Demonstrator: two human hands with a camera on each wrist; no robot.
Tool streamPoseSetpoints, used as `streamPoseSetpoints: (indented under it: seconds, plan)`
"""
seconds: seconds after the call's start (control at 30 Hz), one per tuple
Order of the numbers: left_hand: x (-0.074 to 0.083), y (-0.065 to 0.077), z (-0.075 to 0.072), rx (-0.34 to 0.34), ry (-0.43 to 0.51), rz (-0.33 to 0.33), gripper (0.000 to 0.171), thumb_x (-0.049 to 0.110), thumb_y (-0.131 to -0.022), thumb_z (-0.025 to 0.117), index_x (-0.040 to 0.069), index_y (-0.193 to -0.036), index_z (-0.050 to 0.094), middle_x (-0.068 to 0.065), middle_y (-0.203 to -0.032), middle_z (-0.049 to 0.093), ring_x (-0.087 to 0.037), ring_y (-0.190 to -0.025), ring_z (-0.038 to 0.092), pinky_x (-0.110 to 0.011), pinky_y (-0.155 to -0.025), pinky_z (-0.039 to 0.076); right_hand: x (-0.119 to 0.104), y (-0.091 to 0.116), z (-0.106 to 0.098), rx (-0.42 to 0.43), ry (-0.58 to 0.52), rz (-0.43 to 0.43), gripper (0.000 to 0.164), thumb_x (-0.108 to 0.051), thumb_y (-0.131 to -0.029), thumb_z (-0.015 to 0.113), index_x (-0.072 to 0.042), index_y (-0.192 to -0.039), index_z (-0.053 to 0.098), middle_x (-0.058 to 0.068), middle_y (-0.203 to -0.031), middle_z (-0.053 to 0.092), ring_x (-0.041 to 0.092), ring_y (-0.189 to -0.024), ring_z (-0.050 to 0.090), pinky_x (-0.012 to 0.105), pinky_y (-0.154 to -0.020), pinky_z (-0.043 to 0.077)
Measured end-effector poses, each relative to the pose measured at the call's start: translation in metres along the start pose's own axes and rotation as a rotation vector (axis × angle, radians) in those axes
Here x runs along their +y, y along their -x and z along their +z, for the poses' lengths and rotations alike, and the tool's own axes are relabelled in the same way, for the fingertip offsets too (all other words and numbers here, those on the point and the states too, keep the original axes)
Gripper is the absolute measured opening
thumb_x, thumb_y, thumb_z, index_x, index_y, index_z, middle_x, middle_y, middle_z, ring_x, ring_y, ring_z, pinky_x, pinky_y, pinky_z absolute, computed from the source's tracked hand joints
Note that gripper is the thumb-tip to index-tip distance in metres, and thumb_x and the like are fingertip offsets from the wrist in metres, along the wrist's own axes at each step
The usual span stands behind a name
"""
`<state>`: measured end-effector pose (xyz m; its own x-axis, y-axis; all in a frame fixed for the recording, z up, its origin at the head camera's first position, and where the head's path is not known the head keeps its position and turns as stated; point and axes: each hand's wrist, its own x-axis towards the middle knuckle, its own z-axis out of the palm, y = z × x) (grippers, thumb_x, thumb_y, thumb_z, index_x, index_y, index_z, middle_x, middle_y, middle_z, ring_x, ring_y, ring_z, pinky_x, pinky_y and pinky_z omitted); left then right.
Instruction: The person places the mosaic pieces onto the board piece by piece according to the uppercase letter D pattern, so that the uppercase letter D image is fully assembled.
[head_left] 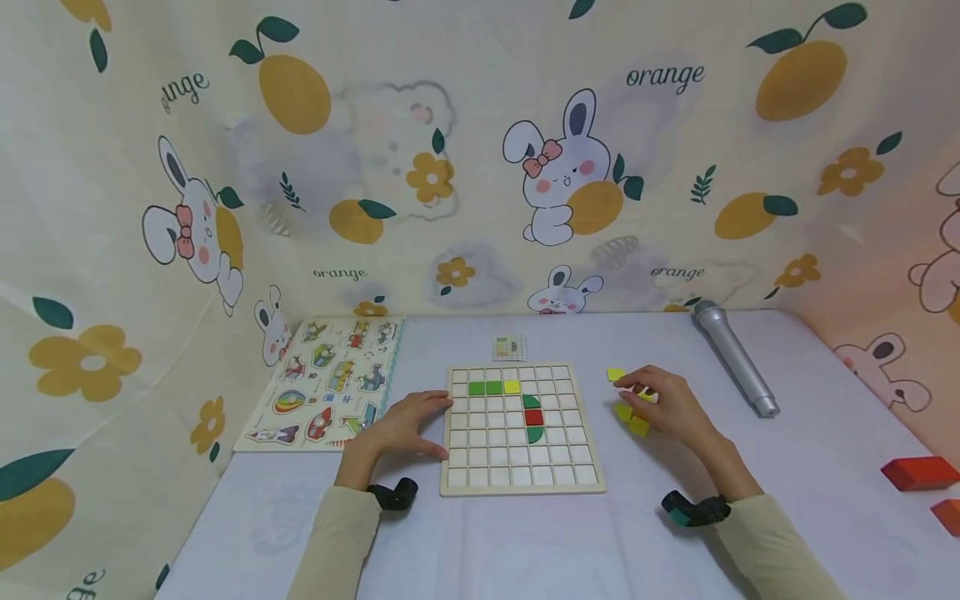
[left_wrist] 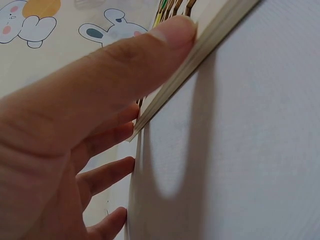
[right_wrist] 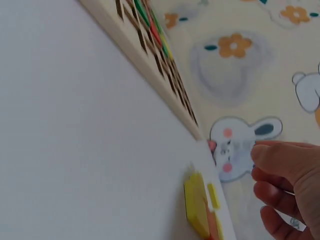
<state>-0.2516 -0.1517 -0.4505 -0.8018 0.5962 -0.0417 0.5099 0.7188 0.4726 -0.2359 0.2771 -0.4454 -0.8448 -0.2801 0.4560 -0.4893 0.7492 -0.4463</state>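
A wooden grid board lies flat in the middle of the table. In one row it carries two green squares and a yellow square. Below and right, a red square sits between two green rounded pieces. My left hand rests at the board's left edge; its thumb touches the rim, fingers spread. Over several loose yellow pieces hovers my right hand, fingers loosely bent. No piece shows between its thumb and fingers; the hand partly hides the pieces.
A small pattern card lies behind the board. To the left is a sheet of cartoon pictures. A grey microphone lies at the back right, and red blocks are near the right edge. Patterned cloth surrounds the table.
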Motion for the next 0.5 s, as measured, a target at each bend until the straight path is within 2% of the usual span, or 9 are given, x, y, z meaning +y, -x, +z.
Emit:
streamPoseSetpoints:
  seconds: [0.1, 0.3, 0.5]
  plan:
    - [0.000, 0.000, 0.000, -0.002, -0.002, -0.004, 0.083, 0.043, -0.070, 0.079, 0.010, -0.138, 0.045, -0.007, -0.147, 0.036, -0.031, -0.136, 0.030, -0.048, -0.111, 0.025, 0.007, 0.004, -0.002, -0.029, 0.013, 0.061, 0.018, -0.006, -0.079, 0.073, -0.006, -0.097, 0.071, 0.003, -0.090, 0.065, 0.016, -0.077, 0.054, 0.027, -0.065, 0.051]
    - [0.000, 0.000, 0.000, -0.005, 0.004, -0.011, 0.083, 0.043, -0.070, 0.079, 0.010, -0.138, 0.045, -0.007, -0.147, 0.036, -0.031, -0.136, 0.029, -0.049, -0.111, 0.025, 0.016, 0.008, -0.001, -0.130, 0.002, 0.137, 0.021, -0.011, -0.079, 0.074, -0.004, -0.098, 0.070, 0.006, -0.088, 0.061, 0.016, -0.072, 0.049, 0.020, -0.053, 0.045]
    - [-0.001, -0.001, 0.002, -0.004, 0.003, -0.014, 0.083, 0.044, -0.070, 0.079, 0.011, -0.138, 0.045, -0.006, -0.148, 0.035, -0.029, -0.136, 0.029, -0.048, -0.111, 0.026, 0.014, 0.011, 0.005, -0.225, 0.008, 0.214, 0.028, -0.021, -0.075, 0.078, -0.006, -0.098, 0.071, 0.004, -0.089, 0.057, 0.017, -0.076, 0.048, 0.023, -0.060, 0.044]
